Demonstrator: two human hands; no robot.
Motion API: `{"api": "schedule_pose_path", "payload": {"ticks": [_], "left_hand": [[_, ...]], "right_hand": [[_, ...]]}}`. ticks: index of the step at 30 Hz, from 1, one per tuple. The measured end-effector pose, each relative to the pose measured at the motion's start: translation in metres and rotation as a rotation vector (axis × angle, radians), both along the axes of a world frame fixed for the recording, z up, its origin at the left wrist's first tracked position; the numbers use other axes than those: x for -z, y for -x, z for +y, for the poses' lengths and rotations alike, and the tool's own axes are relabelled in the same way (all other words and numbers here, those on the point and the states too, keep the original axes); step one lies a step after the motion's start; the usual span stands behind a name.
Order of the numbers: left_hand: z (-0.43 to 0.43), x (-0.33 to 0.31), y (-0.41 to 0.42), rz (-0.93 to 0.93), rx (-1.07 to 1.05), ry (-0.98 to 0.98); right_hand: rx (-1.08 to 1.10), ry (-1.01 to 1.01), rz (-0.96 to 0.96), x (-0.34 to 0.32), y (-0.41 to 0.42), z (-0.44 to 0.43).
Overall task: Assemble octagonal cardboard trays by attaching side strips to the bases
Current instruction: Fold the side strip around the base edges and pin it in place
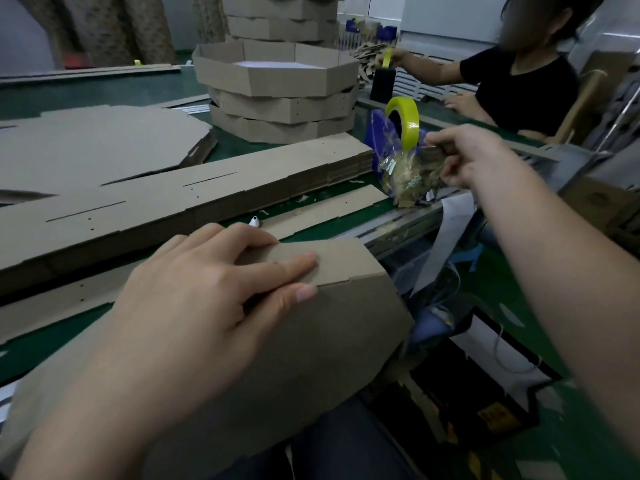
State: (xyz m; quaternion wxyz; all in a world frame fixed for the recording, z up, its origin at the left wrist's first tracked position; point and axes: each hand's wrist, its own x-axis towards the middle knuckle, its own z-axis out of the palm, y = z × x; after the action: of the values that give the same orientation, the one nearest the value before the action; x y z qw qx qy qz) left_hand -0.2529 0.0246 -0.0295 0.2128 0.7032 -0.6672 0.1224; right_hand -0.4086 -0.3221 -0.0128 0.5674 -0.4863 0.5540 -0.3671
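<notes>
Cardboard tray [311, 323] at 6 o'clock, tilted against the counter [311, 230] edge, lies under the flat-pressed left hand [207, 299]; right hand [464, 157] at 2 o'clock pinches tape [412, 168]. Likely light, stiff, creasable: grip along folds

- The left hand [207, 296] lies flat with straight fingers, pressing on a folded cardboard tray [311, 327] at the table edge.
- The right hand [467, 157] reaches forward and pinches crumpled clear tape [403, 169] at a blue dispenser [379, 133] carrying a yellow tape roll [405, 116].
- Just beyond the left hand lies a stack of side strips [156, 206].
- Farther beyond it are flat bases [97, 140] and stacked finished trays [277, 84].
- Beyond the right hand sits a second person [519, 84] in a black shirt.
</notes>
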Motion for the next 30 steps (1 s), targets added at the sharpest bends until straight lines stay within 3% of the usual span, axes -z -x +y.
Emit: {"api": "schedule_pose_path", "payload": {"ticks": [10, 17, 21, 23, 27, 28, 30], "left_hand": [[-0.003, 0.004, -0.003, 0.059, 0.046, 0.015], [-0.009, 0.006, -0.005, 0.088, 0.058, 0.003], [-0.011, 0.006, -0.004, 0.089, 0.058, -0.006], [-0.01, 0.005, -0.004, 0.09, 0.056, -0.001], [-0.01, 0.004, -0.003, 0.087, 0.057, 0.001], [-0.009, 0.004, -0.003, 0.083, 0.058, 0.005], [-0.008, 0.004, -0.002, 0.077, 0.058, 0.011]], "right_hand": [[0.086, 0.013, -0.174, -0.002, -0.002, 0.008], [0.086, 0.218, -0.667, 0.035, 0.007, 0.03], [0.094, 0.271, -0.744, 0.054, 0.01, 0.036], [0.121, 0.307, -0.629, 0.061, 0.013, 0.039], [0.224, 0.522, 0.36, 0.075, 0.034, 0.04], [0.245, 0.572, 0.466, 0.075, 0.04, 0.043], [0.217, 0.645, 0.438, 0.068, 0.043, 0.06]]}}
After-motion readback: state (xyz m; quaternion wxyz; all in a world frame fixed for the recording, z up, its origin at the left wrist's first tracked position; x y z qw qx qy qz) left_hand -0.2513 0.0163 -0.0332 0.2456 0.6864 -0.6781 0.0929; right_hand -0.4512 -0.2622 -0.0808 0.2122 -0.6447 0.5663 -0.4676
